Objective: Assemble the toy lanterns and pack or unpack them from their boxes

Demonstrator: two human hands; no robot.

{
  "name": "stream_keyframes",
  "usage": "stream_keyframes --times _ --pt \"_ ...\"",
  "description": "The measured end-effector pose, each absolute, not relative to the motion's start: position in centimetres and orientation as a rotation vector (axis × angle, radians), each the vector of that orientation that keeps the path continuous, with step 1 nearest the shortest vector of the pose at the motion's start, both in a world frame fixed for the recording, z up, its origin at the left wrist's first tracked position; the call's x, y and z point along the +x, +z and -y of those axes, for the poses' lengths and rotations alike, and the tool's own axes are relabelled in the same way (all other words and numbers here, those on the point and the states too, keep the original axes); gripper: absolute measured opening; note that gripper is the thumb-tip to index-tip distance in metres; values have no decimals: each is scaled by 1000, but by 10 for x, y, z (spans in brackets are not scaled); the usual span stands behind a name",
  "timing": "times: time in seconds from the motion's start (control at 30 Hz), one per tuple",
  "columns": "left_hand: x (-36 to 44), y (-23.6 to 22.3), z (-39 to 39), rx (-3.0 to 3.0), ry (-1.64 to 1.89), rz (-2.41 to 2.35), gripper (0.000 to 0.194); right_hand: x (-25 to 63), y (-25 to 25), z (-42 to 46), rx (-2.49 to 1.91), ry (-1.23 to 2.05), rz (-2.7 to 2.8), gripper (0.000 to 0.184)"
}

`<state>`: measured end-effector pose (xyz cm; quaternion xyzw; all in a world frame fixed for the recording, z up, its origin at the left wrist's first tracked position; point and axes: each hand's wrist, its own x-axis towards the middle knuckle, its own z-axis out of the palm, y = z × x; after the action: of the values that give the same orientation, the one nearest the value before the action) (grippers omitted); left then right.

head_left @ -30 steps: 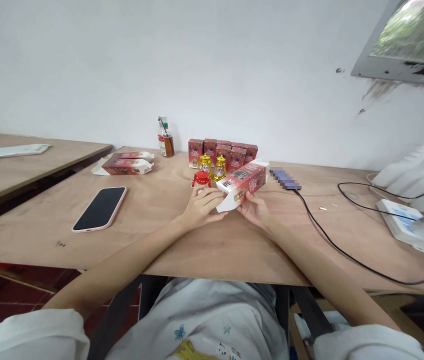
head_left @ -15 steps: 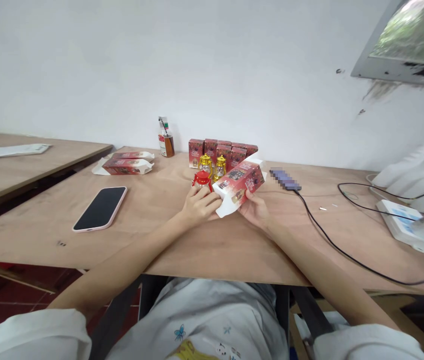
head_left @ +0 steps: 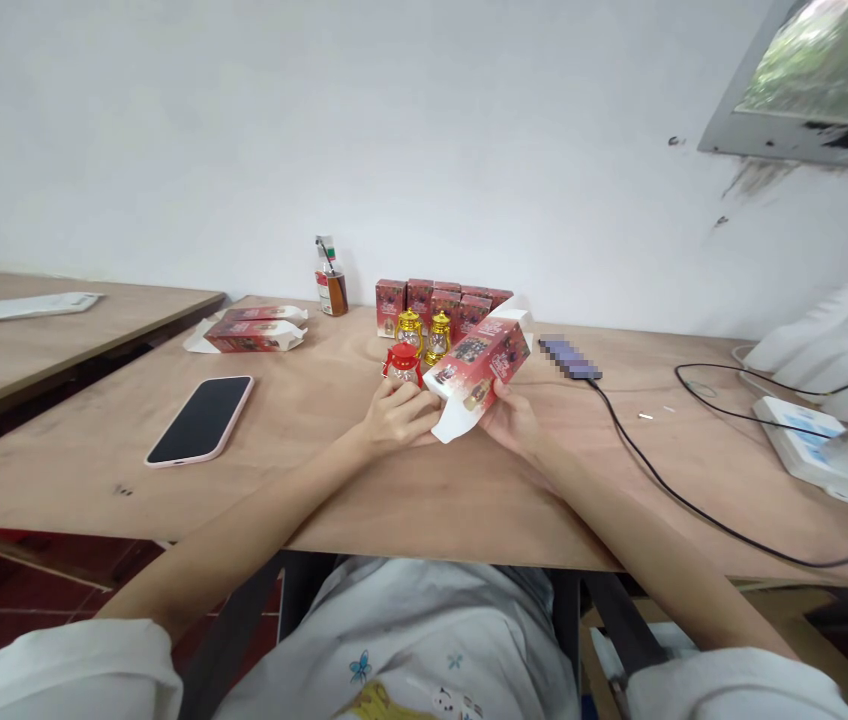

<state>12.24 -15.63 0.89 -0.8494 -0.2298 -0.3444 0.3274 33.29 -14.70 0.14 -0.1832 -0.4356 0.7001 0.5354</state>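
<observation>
My right hand (head_left: 512,418) grips a red printed cardboard box (head_left: 485,358) from its lower right side. Tilted up to the right, the box has white flaps standing open at both ends. My left hand (head_left: 400,412) is closed at the box's near left end, its curled fingers against the edge by a flap; the fingertips are partly hidden. Just beyond my left knuckles stands a small lantern with a red top (head_left: 403,362). Two small gold lanterns, one on the left (head_left: 409,328) and one on the right (head_left: 439,338), stand behind it.
Several closed red boxes (head_left: 419,297) stand near the wall. To the left lie flattish open boxes (head_left: 255,335), a pink-edged phone (head_left: 201,420) and a bottle (head_left: 332,285). On the right are a second phone (head_left: 569,358), its black cable (head_left: 649,484) and a white power strip (head_left: 821,450).
Both hands keep nearly the same hold on the box. Its near flap has dipped slightly, and the view has shifted a little.
</observation>
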Motion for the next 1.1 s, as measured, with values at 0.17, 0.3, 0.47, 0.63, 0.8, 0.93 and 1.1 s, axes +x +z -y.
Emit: stream_keyframes --times 0.17,0.3,0.47,0.63,0.8,0.93,1.1 --pt "125 17 158 -2100 -903 604 24 334 2 144 -433 1631 965 31" --pt "126 18 159 -2063 -852 605 23 336 2 142 -464 1607 947 31" --pt "124 17 156 -2116 -888 727 22 340 4 139 -490 1564 921 32" --pt "126 17 157 -2200 -867 791 30 344 5 137 -488 1493 959 32" --pt "125 16 162 -2112 -989 598 21 344 11 139 -505 1463 1010 37" --pt "129 15 168 -2103 -1004 296 10 346 15 145 -523 1530 982 38" --pt "136 20 177 -2288 -871 114 15 345 11 147 -571 1611 1030 43"
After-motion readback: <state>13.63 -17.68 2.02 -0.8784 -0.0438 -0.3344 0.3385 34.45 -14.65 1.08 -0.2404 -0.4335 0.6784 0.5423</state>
